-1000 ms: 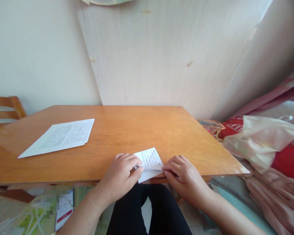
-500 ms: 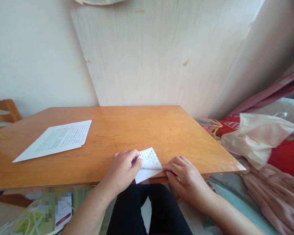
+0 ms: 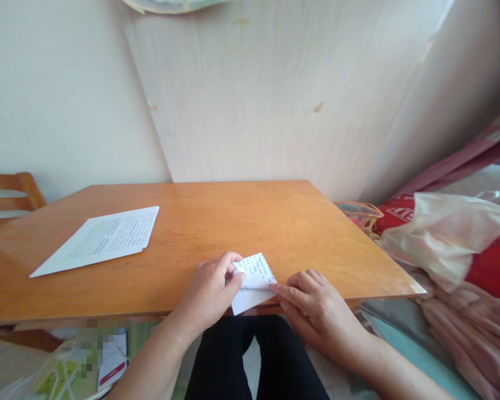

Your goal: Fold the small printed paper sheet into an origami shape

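Observation:
A folded piece of paper (image 3: 256, 270), printed on its upper face and plain white on the lower flap, lies at the table's front edge. My left hand (image 3: 215, 286) pinches its left side between thumb and fingers. At its right corner, the extended index fingertip of my right hand (image 3: 310, 303) presses on the paper; that hand's other fingers are bent, and its thumb is low by the table edge. Part of the paper's left side is hidden by my left fingers.
On the left of the wooden table (image 3: 229, 216) lies a stack of printed sheets (image 3: 104, 239). A chair (image 3: 14, 194) stands at the far left. White and red bags (image 3: 441, 233) and pink cloth (image 3: 479, 328) are beyond the right edge.
My right index fingertip has moved slightly left onto the paper's right corner, and the raised fold there looks flatter. My left hand keeps its pinch. The view has shifted slightly.

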`<state>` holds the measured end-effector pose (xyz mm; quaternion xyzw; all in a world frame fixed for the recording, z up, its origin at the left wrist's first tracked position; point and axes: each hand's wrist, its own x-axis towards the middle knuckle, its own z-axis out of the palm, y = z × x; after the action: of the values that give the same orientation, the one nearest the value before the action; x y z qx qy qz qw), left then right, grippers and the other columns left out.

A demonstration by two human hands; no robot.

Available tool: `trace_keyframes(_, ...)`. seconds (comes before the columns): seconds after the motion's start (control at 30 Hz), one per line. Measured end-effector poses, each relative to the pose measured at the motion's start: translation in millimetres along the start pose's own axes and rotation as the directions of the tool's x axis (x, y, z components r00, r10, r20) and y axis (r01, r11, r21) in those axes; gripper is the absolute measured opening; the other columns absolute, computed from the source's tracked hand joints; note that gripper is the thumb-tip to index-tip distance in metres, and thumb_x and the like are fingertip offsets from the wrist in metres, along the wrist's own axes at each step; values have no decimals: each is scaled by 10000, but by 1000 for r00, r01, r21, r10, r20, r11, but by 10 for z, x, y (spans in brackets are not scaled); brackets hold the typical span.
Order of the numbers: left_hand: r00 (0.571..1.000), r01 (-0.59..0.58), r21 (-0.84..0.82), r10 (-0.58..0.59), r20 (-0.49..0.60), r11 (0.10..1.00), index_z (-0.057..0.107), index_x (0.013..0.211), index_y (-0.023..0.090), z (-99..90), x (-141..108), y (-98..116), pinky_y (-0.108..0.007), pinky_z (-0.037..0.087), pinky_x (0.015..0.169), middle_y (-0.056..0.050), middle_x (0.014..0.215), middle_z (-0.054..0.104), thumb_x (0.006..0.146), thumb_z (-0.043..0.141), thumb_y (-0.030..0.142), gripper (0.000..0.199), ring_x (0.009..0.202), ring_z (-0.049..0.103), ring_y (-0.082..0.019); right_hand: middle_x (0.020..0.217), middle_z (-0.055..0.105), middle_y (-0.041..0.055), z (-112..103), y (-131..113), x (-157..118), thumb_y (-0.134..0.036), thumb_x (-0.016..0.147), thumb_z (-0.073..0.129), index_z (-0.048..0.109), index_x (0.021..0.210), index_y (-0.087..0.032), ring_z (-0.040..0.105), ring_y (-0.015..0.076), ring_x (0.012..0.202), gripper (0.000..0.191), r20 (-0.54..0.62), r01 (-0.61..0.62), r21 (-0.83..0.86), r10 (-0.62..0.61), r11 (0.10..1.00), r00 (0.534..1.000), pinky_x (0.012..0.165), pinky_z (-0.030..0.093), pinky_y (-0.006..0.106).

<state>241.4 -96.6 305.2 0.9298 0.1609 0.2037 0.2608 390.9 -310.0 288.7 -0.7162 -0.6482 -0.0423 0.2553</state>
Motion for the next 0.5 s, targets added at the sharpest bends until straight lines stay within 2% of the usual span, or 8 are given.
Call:
trace_keyframes(0.23, 1000, 28, -49, -27, 16, 998, 607, 1148, 228, -4, 4, 0, -307, 477, 709, -6, 820, 724, 920, 560, 303, 244, 817, 687, -206, 1021, 632, 76, -54, -56, 17, -232, 988, 505, 630, 1268, -266, 543, 247, 918, 308, 51, -46, -30, 47, 998, 998, 809, 452, 423)
trace_keyframes(0.5, 996, 70, -185, -60, 59, 980, 605, 1143, 232, -53, -17, 8, -291, 491, 704, -10, 879, 723, 980, 476, 351, 240, 812, 674, -181, 1001, 628, 77, -43, -53, 30, -232, 979, 521, 643, 1242, -265, 540, 248, 902, 291, 74, -36, -52, 40, 998, 996, 795, 445, 421)
